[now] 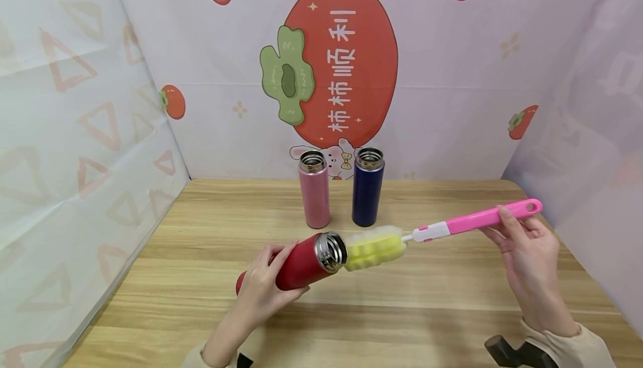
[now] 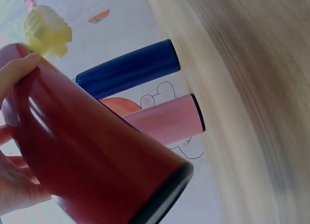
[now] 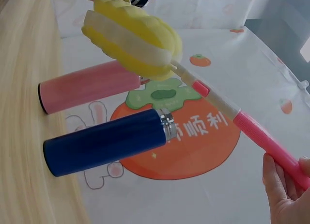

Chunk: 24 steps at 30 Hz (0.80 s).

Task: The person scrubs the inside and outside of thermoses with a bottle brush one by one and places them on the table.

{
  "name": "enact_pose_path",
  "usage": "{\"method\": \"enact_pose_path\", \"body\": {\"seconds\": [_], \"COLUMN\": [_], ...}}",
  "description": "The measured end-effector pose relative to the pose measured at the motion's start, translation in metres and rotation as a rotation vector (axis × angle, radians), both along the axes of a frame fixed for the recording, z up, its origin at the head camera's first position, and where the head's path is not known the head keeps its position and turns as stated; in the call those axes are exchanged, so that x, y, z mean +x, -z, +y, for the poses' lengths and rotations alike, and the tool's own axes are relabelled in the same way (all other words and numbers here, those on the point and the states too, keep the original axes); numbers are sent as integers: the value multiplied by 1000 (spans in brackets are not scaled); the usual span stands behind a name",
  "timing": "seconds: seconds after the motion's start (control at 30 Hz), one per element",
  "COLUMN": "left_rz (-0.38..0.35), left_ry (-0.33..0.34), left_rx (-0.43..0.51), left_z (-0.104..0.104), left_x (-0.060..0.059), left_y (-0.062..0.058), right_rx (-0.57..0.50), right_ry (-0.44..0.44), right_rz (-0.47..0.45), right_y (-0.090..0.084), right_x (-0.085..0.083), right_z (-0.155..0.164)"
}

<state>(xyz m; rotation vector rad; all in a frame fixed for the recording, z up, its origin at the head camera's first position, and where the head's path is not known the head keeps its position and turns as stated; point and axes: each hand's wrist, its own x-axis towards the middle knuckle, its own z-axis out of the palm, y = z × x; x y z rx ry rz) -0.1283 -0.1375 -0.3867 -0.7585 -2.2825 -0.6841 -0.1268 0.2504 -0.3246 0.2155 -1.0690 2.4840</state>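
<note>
L hand [image 1: 261,290] grips red flask [image 1: 301,264], base hidden; R hand [image 1: 527,251] grips brush [image 1: 427,237], sponge at mouth.

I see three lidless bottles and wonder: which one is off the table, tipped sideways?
The red metal bottle, gripped by the left hand with the yellow sponge brush at its mouth. The pink bottle and navy bottle stand upright behind.

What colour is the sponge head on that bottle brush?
Yellow with a white band; the sponge head shows best in the right wrist view.
</note>
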Motion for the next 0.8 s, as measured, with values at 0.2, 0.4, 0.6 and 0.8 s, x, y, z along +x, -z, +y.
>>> {"method": "enact_pose_path", "body": {"seconds": [0.2, 0.4, 0.6, 0.8], "left_rz": [-133, -245, -481, -742], "left_ry": [33, 72, 69, 45], "left_rx": [161, 287, 418, 542], "left_z": [3, 5, 8, 11], "left_x": [0, 1, 3, -1], "left_y": [2, 2, -1, -3], "right_rx": [-8, -10, 4, 14], "right_ry": [-6, -42, -91, -178], "right_rz": [-15, -28, -56, -95], "right_y": [2, 3, 4, 3], "right_x": [-1, -2, -4, -10], "right_z": [2, 3, 3, 6]}}
